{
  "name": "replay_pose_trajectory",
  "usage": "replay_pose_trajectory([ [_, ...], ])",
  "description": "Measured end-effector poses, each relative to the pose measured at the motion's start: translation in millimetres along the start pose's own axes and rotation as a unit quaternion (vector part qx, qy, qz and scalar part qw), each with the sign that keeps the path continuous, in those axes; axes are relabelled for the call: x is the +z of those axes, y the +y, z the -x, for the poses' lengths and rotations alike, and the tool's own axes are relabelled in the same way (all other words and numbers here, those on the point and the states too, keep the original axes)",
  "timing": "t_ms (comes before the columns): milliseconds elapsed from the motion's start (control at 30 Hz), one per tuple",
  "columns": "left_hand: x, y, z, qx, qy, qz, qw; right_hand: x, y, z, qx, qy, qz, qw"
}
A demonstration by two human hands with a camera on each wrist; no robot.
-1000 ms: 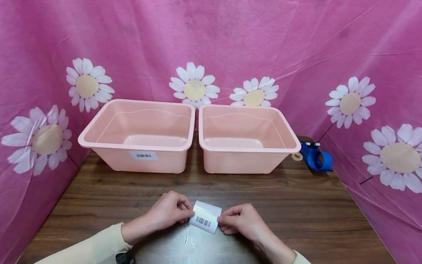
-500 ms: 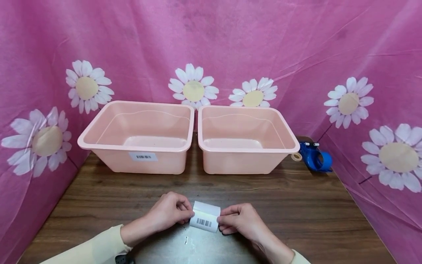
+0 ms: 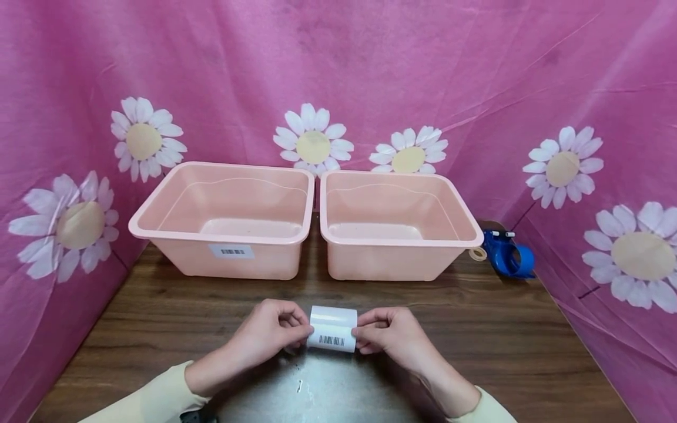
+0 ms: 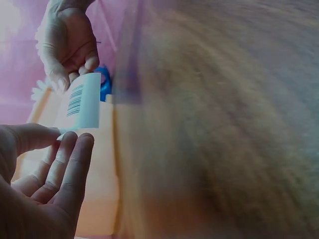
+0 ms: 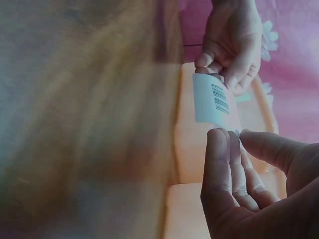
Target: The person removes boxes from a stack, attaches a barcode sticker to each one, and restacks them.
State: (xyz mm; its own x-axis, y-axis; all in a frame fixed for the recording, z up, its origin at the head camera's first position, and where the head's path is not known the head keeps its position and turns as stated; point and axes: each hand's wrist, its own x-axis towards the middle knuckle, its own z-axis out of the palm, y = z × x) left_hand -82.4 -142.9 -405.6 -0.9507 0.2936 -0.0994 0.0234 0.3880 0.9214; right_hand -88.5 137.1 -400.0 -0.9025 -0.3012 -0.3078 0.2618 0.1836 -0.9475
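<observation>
White barcode label (image 3: 332,326), left grip (image 3: 271,329) pinching one side, right grip (image 3: 398,335) the opposite

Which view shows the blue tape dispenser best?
The head view: it shows the blue tape dispenser nearly whole, beside the right tub. The left wrist view shows only part, behind the barcode label; the right wrist view, none.
</observation>
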Motion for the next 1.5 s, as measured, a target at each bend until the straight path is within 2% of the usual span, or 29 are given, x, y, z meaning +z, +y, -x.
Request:
replay_pose_trajectory([
  [100,-4.6,8.6,-1.5,0.014,0.016,-0.007,0.9997,-1.3,-12.8,-0.6,-0.023,0.003,0.012,0.9996],
  [300,-18.8,37.4,-7.0,0.073,0.072,-0.032,0.9942,-5.6,-55.4,-0.2,-0.088,0.036,0.056,0.9939],
  [433,-29.7,62.4,-9.3,0.091,0.098,-0.004,0.9910,-9.7,-90.2,3.4,-0.119,0.064,0.075,0.9881],
  [567,-42.8,85.3,-8.5,0.114,0.115,0.036,0.9861,-11.3,-119.1,8.2,-0.158,0.076,0.091,0.9803],
  [667,-52.3,100.4,-4.8,0.134,0.141,0.053,0.9795,-10.0,-136.7,11.2,-0.184,0.078,0.101,0.9746],
  [833,-62.8,119.9,1.5,0.175,0.197,0.058,0.9631,-7.4,-155.3,12.5,-0.221,0.071,0.086,0.9688],
  [933,-64.4,126.2,2.0,0.187,0.212,0.075,0.9563,-6.4,-158.5,12.9,-0.232,0.075,0.066,0.9675],
  [1100,-61.1,127.3,1.1,0.195,0.221,0.097,0.9507,-3.0,-154.3,11.0,-0.257,0.098,0.041,0.9605],
  [1267,-56.6,122.9,-1.3,0.190,0.224,0.106,0.9501,1.6,-147.5,11.7,-0.280,0.122,0.018,0.9520],
  [1500,-56.1,121.9,-3.4,0.192,0.212,0.116,0.9511,3.6,-141.1,16.8,-0.284,0.149,0.016,0.9471],
])
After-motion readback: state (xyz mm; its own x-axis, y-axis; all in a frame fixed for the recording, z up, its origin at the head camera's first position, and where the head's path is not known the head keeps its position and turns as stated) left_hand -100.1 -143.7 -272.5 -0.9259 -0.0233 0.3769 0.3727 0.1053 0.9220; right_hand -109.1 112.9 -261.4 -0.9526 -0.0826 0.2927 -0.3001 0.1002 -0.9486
